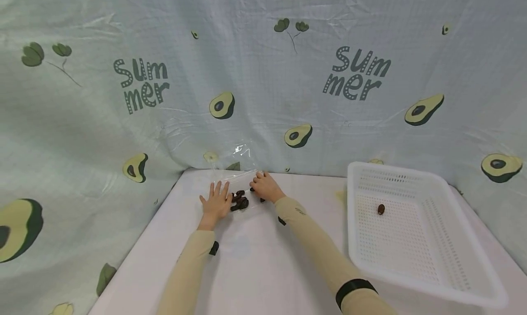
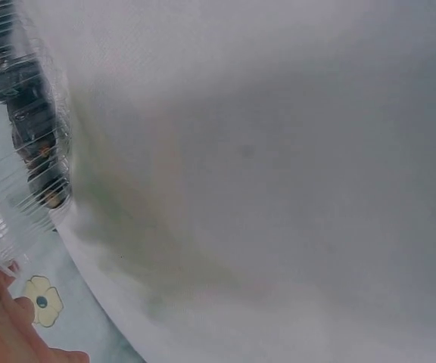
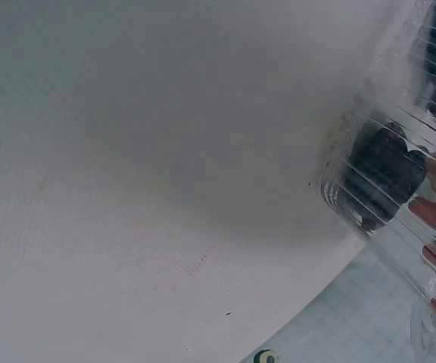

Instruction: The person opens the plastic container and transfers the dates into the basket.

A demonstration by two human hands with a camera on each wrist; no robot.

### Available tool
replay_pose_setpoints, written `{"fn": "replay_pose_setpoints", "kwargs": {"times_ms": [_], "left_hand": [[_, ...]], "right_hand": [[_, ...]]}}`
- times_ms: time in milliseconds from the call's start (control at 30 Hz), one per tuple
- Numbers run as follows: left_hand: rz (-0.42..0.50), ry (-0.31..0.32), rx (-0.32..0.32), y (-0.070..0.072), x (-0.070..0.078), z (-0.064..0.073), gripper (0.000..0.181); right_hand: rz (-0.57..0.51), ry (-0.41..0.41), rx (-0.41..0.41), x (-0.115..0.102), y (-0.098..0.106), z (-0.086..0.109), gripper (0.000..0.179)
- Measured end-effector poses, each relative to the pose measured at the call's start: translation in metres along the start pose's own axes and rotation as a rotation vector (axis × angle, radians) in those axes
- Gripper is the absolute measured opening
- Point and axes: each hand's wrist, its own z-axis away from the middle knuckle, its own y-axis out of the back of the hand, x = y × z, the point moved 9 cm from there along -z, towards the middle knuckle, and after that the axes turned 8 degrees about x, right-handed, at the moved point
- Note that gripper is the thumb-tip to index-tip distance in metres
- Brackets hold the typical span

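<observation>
A clear ribbed plastic box [image 1: 239,175] lies toward the back of the table with its lid raised behind it. Dark brown dates [image 1: 243,203] fill part of it; more dates [image 3: 384,178] show through its wall in the right wrist view. My left hand [image 1: 216,204] rests at the box's left side, fingers straight and spread. Over the right part of the box, my right hand [image 1: 268,187] has bent fingers beside the dates. Whether those fingertips pinch a date is hidden. In the left wrist view, dates [image 2: 36,121] line the box's near side.
A white perforated plastic basket [image 1: 416,278] stands on the right of the table, with a single date [image 1: 381,209] inside. Behind the white table [image 1: 255,269] hangs a pale curtain [image 1: 247,54] printed with avocados and lettering.
</observation>
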Motion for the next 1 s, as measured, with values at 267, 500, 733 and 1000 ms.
{"fn": "replay_pose_setpoints", "kwargs": {"times_ms": [267, 500, 733, 1000], "left_hand": [[-0.012, -0.003, 0.007, 0.0027, 0.0015, 0.0011, 0.052], [-0.011, 0.008, 0.001, 0.0009, 0.0005, 0.0018, 0.052], [-0.008, 0.008, -0.003, -0.0003, -0.0005, 0.0017, 0.052], [-0.008, 0.005, -0.002, 0.0006, -0.0002, 0.0014, 0.052]], "right_hand": [[-0.01, -0.017, -0.041, 0.0016, -0.0092, 0.0003, 0.021], [-0.039, -0.011, -0.07, 0.0003, -0.0074, 0.0011, 0.023], [-0.077, -0.011, -0.123, -0.0008, -0.0104, 0.0012, 0.024], [-0.089, 0.006, -0.085, -0.0024, -0.0066, 0.0004, 0.026]]}}
